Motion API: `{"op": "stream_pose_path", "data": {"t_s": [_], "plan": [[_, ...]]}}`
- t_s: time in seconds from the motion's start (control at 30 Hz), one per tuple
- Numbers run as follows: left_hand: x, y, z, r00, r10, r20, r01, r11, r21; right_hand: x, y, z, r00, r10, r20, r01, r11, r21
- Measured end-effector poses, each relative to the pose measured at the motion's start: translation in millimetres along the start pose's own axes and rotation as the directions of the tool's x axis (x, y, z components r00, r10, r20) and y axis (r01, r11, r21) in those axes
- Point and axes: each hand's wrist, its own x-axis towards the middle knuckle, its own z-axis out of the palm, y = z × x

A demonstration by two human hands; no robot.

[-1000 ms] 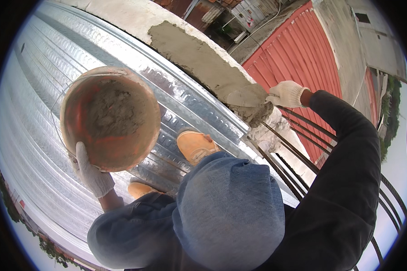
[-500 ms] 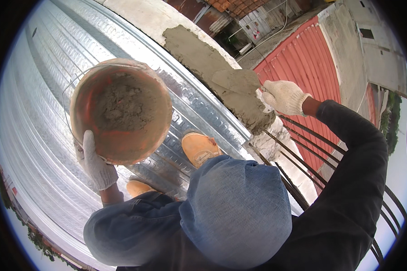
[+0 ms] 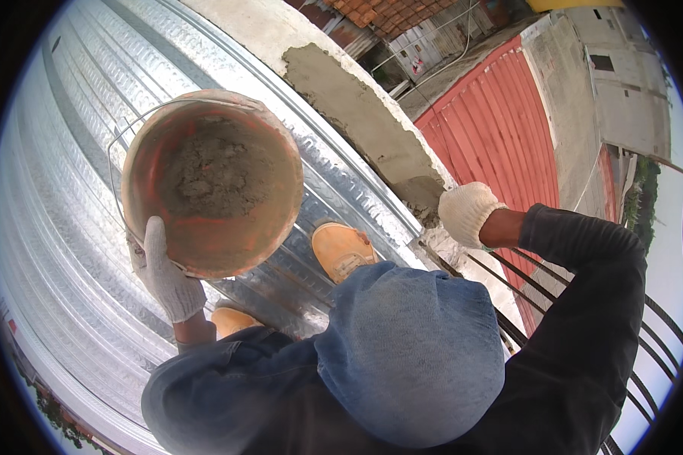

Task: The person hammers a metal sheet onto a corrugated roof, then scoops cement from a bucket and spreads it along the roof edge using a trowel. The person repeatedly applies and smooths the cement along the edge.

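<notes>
– White knit covers the left grip point(image 3: 165, 277). What could fail there?
– It clasps the rim of a round, orange, mortar-smeared plastic-looking bucket point(image 3: 205, 246), thumb over the edge. Held one-sided, that might tip, spilling lumpy grey mortar point(image 3: 216, 167) onto the ribbed silvery metal decking point(image 3: 284, 277).
– Further right?
– Wet splashes could make the tan shoe point(image 3: 340, 246) slip. Past it, a smoothed grey mortar strip point(image 3: 357, 114) tops the pale concrete ledge point(image 3: 243, 23); careless pressure could smear it.
– And the white-gloved right grip point(image 3: 467, 214)?
– Curled at the strip's near end; I can't tell whether it holds a tool. Dark steel bars point(image 3: 511, 327) nearby could snag it.
</notes>
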Motion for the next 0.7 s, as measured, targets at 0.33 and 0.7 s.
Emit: {"op": "stream_pose_path", "data": {"t_s": [0.33, 0.7], "plan": [[-2.2, -1.2, -4.6, 0.999, 0.012, 0.041, -0.011, 1.000, -0.005, 94.7, 0.8, -159.2, 0.979, 0.040, -0.197, -0.062, 0.993, -0.102], [-1.4, -7.7, -6.5, 0.999, -0.012, 0.034, 0.014, 0.999, -0.053, 197.1, 62.1, -220.3, 0.603, -0.212, -0.769, 0.270, 0.961, -0.053]]}}
